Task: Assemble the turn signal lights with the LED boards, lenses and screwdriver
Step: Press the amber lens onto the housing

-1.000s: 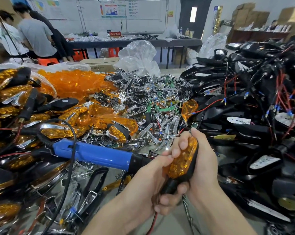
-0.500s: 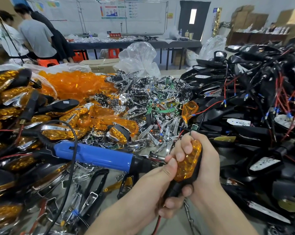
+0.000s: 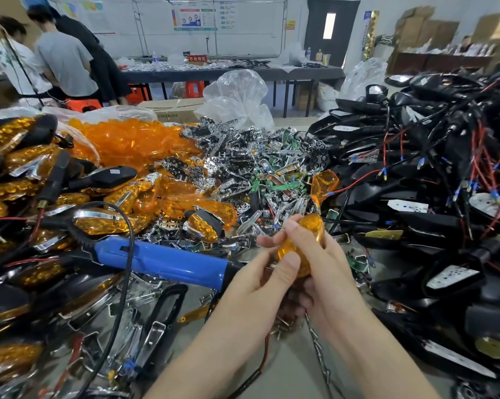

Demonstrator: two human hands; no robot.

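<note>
Both hands meet just past the tip of the blue screwdriver (image 3: pixel 162 260), which lies on its side on the desk (image 3: pixel 295 372) with its black cord looping over its rear end. They hold one turn signal light (image 3: pixel 312 228), amber lens facing up. The left hand (image 3: pixel 254 286) pinches it, with the thumb pressed flat on the near end of the lens. The right hand (image 3: pixel 329 269) wraps it from the far side, its fingers curled over the top edge. A red wire (image 3: pixel 266 352) hangs below the hands, on the near side of the screwdriver's tip.

Behind the screwdriver's handle, an open clear plastic bag (image 3: pixel 93 115) holds a heap of loose amber lenses (image 3: pixel 122 139). Beyond the screwdriver's tip lies an unbagged pile of chrome reflectors mixed with green LED boards (image 3: pixel 274 187). One single amber lens (image 3: pixel 323 182) stands on edge at the far side of that pile. Farther back from the screwdriver sit a crumpled clear bag (image 3: pixel 237 96), its contents hidden, and a cardboard box (image 3: pixel 171 109).

Finished amber lights (image 3: pixel 13 185) are stacked around the screwdriver's rear end. Well past its tip, beyond the hands, black housings (image 3: pixel 430 220) with red wires are piled high.
</note>
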